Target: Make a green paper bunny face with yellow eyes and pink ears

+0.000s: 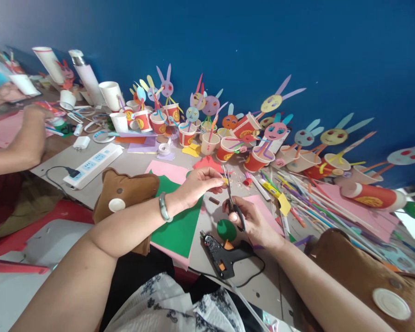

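Note:
Between the thumb and fingers of my left hand (202,184) is a small yellow piece of paper (225,181), and a jade bangle circles that wrist. My right hand (251,219) grips black-handled scissors (229,191), whose blades point up beside the yellow piece. Just below the scissors lies a green paper circle (226,230). A black glue gun (224,258) rests nearer to me. Green paper (180,230) on top of pink paper lies under my left wrist.
Paper cups (187,133) with paper rabbit figures line the back by the blue wall. A power strip (95,165) stands left. Coloured straws (311,203) spread right. Brown cushions (122,191) flank me. At far left, another person's arm (24,140) reaches over the table.

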{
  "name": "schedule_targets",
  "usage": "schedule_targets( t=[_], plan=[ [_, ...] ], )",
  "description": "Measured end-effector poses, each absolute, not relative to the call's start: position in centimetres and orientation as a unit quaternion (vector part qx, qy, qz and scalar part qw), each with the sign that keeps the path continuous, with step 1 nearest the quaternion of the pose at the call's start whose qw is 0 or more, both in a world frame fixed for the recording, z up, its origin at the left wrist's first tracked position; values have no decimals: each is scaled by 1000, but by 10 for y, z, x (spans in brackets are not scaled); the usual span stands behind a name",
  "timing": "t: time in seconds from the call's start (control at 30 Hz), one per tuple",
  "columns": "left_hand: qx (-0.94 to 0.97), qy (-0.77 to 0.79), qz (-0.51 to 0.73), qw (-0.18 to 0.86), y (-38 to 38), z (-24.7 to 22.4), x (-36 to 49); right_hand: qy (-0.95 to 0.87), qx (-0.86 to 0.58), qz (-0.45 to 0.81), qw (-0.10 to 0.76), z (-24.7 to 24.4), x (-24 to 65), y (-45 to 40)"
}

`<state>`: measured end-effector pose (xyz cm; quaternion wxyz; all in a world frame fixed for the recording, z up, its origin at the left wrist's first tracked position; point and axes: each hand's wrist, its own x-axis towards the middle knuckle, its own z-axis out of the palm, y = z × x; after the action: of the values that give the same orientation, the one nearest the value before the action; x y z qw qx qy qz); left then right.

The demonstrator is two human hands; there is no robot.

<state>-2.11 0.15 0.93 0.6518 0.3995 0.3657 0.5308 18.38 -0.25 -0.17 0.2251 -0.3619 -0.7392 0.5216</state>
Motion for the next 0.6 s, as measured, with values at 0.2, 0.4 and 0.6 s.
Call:
schedule_targets(
  t=[0.2, 0.4, 0.6],
  plan=[
    [402, 377, 521, 652, 0, 11, -22, -742, -374, 511, 221, 1, 182, -4],
    [398, 378, 519, 655, 0, 12, -22, -739, -382, 508, 223, 2, 181, -6],
    [395, 374, 520, 659, -1, 12, -21, -736, -381, 513, 223, 2, 180, -6]
  ],
)
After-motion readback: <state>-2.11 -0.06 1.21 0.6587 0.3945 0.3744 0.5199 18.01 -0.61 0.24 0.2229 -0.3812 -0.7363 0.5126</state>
